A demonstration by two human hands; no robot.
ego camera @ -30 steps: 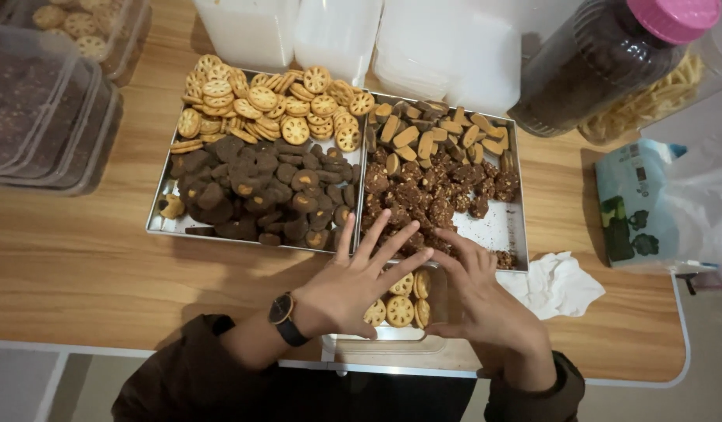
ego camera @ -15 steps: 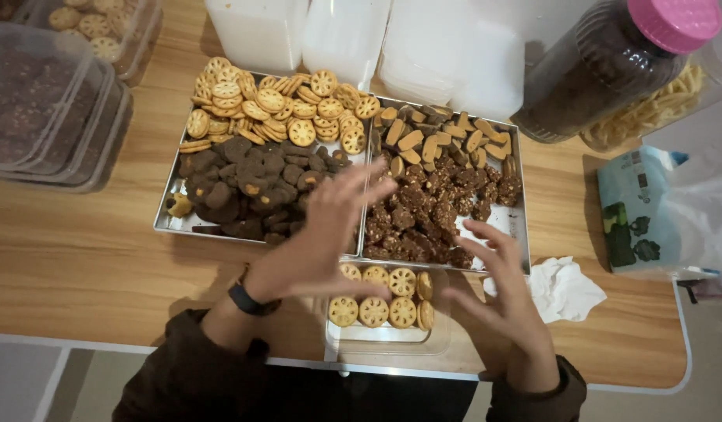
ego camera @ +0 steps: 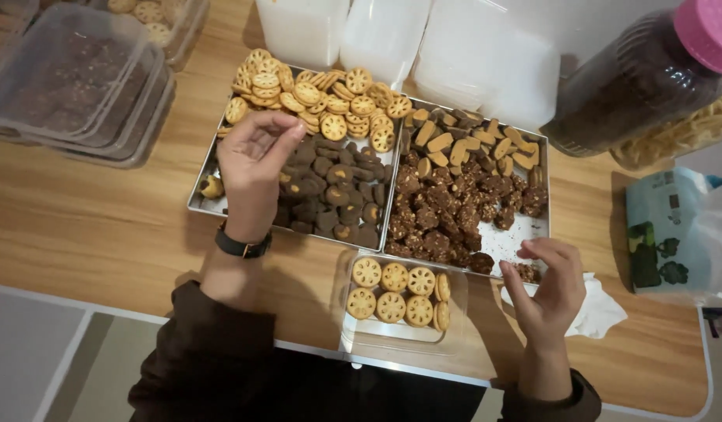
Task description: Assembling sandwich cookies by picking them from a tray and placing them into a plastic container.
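Head view | left hand (ego camera: 255,160) had moved from the clear box (ego camera: 396,301) up over the dark cookies (ego camera: 329,195), fingers loosely curled, empty | right hand (ego camera: 548,285) stayed beside the box, fingers half-open

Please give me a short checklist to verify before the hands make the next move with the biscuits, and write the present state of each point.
1. Clear box sits flat on the table, in front of the trays: ok.
2. Room left in the box: ok; round biscuits fill only its far part.
3. Left hand is over the left tray, above the dark biscuits: ok.
4. Left hand holds a biscuit: cannot tell; the fingers are curled and hide it.
5. Right hand is at the near corner of the right tray: ok.
6. Right hand grips something: cannot tell.
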